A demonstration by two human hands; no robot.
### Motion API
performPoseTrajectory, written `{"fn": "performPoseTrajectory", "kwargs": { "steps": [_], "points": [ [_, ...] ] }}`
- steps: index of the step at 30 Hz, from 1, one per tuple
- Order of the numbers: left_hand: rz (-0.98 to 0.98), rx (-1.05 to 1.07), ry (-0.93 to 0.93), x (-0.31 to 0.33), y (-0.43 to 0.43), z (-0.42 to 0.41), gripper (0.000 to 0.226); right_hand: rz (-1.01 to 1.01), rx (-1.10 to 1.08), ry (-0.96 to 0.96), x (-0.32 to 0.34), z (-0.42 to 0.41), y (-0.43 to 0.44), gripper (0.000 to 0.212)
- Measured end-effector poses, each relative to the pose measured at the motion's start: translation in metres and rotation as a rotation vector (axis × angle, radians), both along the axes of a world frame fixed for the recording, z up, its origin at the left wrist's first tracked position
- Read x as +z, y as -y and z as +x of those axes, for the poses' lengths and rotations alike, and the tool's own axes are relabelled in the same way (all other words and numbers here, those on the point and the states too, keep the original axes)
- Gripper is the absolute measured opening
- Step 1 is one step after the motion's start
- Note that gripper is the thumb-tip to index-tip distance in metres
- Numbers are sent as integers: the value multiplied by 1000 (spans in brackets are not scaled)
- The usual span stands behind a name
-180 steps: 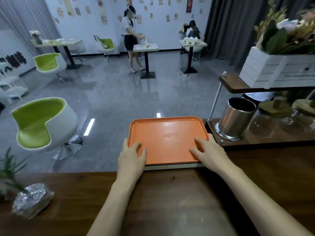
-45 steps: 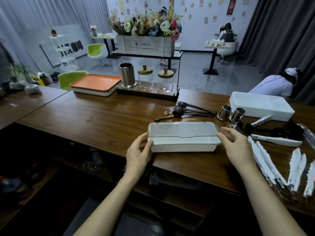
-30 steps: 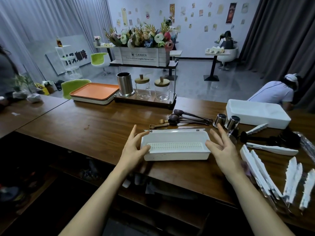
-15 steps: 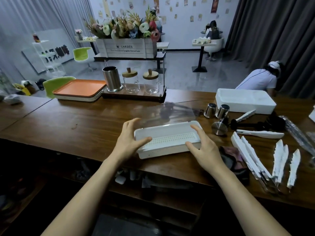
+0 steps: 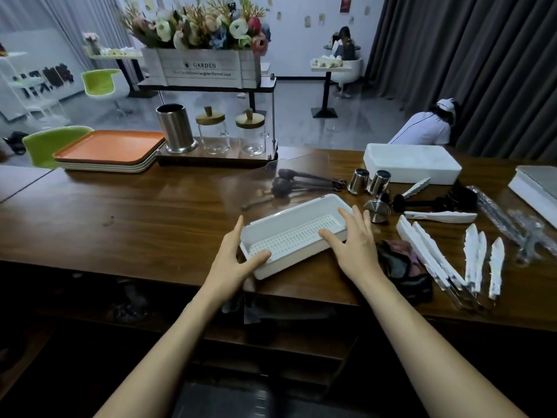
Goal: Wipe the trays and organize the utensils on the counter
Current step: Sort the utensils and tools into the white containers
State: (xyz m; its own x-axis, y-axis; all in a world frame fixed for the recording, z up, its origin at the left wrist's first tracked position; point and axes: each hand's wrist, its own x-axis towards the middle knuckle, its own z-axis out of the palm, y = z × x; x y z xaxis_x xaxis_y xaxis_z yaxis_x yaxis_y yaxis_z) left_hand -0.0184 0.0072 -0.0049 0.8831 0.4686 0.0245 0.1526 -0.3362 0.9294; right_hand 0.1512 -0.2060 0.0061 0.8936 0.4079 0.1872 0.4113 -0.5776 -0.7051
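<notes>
At counter centre, near the front edge, the box now lies skewed, its right end swung toward 1 o'clock; 1.5 s ago it sat square to the edge with its lid down. The clear lid now stands raised behind the box, tilted back; the perforated insert is exposed and holds nothing.

Judgement: the box is ready to receive utensils; loading has not begun. Spoons lie just beyond the box at 12 o'clock; steel cups stand at 1 o'clock; white tongs lie at 3 o'clock, past a dark cloth. The trays sit stacked at 10 o'clock, well apart, orange one on top; whether they are wiped cannot be told.

Hand pose:
- Left hand: at the box's left end; thumb hooked over the rim onto the insert, fingers along the outer end wall; it pinches that wall.
- Right hand: over the right end; fingers straight and spread across the far rim, thumb on the insert; it rests on the box without curling round it.

Both forearms reach forward from 6 o'clock, roughly parallel.
</notes>
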Motion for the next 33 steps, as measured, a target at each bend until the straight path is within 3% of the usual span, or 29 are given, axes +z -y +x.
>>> {"fn": "performPoseTrajectory", "kwargs": {
  "steps": [4,12,19,22,25,28,33],
  "points": [
    [-24,-31,-21,-1,12,-6,106,-68,-87,23,4,0,-2,66],
    [54,0,6,-2,32,0,124,2,-19,-37,13,-16,34,64],
    [104,116,25,-3,75,28,130,36,-223,16,25,2,116,46],
    [140,157,12,-5,88,39,129,-224,-379,-17,18,25,166,59],
    [171,205,-2,-7,98,45,127,-478,-433,-156,6,41,203,90],
    [186,248,-22,-8,101,46,125,-446,-354,-240,-5,49,210,112],
    [151,250,-13,-9,100,45,116,-426,-269,-143,-12,66,197,111]
  ]
}}
